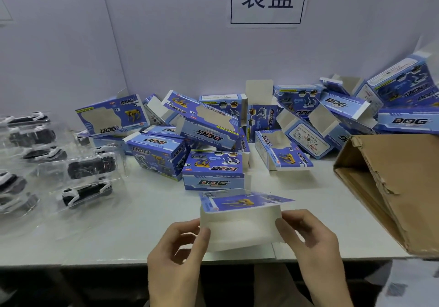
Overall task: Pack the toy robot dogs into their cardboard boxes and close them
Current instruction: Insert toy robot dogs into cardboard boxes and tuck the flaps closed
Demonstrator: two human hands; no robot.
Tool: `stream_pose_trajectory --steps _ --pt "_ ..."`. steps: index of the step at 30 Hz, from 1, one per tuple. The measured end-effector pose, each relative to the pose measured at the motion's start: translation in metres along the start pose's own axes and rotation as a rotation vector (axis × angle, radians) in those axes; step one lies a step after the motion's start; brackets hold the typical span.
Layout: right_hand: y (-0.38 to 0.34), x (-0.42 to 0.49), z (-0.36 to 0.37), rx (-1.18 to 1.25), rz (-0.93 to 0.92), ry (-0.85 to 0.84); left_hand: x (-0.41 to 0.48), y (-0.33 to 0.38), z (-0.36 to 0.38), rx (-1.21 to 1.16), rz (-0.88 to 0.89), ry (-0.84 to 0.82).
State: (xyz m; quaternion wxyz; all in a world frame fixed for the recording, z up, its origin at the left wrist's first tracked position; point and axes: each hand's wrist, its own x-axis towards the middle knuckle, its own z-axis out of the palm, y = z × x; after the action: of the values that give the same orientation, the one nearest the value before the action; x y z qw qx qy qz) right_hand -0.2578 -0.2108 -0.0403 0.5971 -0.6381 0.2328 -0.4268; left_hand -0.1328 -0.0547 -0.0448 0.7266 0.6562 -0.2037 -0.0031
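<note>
Pinching opposite edges of a blue-printed white card box (pixel 240 223), left hand (pixel 180 247) and right hand (pixel 308 240) hold it

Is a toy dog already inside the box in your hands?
No: the box between left hand and right hand shows only bare white inside.

Even cool light; soft shadows; slight blur; wide-angle bending at edges.

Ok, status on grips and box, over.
Left grip, right grip pinch open box by its ends. Box looks empty. Toy dogs left, in clear trays. Nothing blocking.
</note>
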Motion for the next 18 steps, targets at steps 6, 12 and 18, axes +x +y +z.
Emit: stream_pose_trajectory --steps 6,12,18 --pt "0.002 0.007 -0.010 -0.094 0.049 0.009 0.008 -0.007 -0.009 -0.062 -0.068 -0.160" --pt "0.001 0.011 -0.025 -0.052 0.239 -0.111 0.018 -0.023 -0.019 -0.313 -0.375 -0.417" --pt "0.011 0.007 -0.037 0.321 0.521 -0.320 0.025 -0.050 -0.022 -0.562 -0.663 -0.479"
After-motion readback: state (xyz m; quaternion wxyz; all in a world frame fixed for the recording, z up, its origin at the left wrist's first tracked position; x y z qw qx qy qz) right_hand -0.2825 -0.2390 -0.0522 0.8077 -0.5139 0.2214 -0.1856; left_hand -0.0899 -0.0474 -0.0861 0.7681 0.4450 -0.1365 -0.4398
